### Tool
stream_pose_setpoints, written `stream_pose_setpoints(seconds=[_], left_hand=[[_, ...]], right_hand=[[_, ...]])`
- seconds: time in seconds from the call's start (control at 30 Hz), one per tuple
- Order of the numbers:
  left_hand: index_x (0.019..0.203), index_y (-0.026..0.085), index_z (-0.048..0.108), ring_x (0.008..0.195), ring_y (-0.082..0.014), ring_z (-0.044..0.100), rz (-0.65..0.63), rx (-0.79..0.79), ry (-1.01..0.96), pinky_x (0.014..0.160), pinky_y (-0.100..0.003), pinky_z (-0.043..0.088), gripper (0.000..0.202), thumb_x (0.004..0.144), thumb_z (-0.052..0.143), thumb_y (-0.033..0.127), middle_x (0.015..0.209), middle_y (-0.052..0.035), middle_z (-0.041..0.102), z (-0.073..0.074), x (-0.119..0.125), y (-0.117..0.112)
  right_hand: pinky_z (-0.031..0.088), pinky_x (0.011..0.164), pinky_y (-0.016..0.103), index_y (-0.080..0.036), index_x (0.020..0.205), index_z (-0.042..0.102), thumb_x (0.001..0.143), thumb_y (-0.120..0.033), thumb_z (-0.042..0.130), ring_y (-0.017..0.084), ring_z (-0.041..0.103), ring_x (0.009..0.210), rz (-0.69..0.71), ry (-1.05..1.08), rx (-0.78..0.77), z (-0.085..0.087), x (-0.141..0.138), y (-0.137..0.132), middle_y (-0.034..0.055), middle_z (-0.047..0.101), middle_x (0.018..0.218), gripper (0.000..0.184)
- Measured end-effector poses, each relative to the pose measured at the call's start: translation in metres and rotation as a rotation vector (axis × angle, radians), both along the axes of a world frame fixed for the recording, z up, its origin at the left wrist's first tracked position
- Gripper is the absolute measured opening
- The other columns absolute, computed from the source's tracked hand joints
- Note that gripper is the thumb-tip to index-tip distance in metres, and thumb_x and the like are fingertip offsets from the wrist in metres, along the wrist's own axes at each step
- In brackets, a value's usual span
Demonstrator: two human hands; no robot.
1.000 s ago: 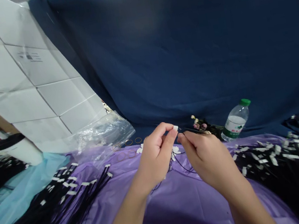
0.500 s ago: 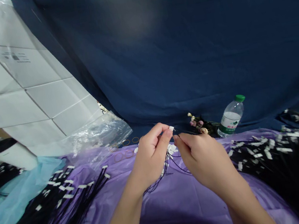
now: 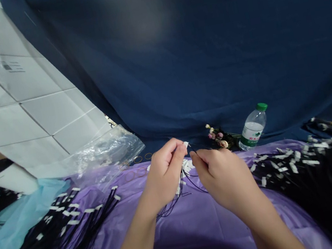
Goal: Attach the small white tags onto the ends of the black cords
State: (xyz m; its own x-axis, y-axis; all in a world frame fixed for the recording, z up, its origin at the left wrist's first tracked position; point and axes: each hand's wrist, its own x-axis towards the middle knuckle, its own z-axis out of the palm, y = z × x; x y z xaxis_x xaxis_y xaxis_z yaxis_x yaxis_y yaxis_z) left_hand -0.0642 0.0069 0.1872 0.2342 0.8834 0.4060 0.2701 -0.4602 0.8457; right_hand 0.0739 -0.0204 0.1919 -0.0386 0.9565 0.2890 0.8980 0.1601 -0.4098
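Observation:
Between thumb and forefinger, my left hand (image 3: 164, 173) pinches a small white connector (image 3: 186, 144). Just to the right of it, my right hand (image 3: 220, 170) is closed in a pinch on a thin black wire (image 3: 193, 152); only a bit of it shows at the fingertips. The fingertips of the two hands are close but apart. Beneath them, several black wires (image 3: 179, 203) hang down and curve over the purple plastic sheet (image 3: 200, 237). Several white connectors (image 3: 187, 165) lie in a small heap behind my hands, partly hidden.
Black wires with white ends lie in bundles at left (image 3: 76, 237) and right (image 3: 323, 187). A water bottle (image 3: 253, 129), artificial flowers (image 3: 221, 138) and clear plastic bag (image 3: 103, 152) are at the back. A white cup (image 3: 12, 178) stands left, before white boxes (image 3: 25, 118). Dark blue cloth (image 3: 189, 52) hangs behind.
The view has shifted slightly, so most things sit a little further left. Both hands keep their pinches, and the white connector is tilted slightly differently at the left fingertips.

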Motion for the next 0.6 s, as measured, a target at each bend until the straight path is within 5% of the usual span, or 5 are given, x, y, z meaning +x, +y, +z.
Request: stream_pose_setpoints(seconds=[0.6], left_hand=[[0.077,0.018,0.051,0.061,-0.0104,0.033,0.003,0.007,0.074,0.057,-0.024,0.029,0.031,0.096,0.041,0.041,0.065,0.0036,0.038,0.0021,0.0000,-0.0007]], right_hand=[[0.016,0.051,0.029,-0.019,0.057,0.044,0.092,-0.029,0.042,0.012,0.036,0.049,0.081,0.069,0.019,-0.0012,0.0064,-0.0009,0.0007,0.053,0.053,0.037]])
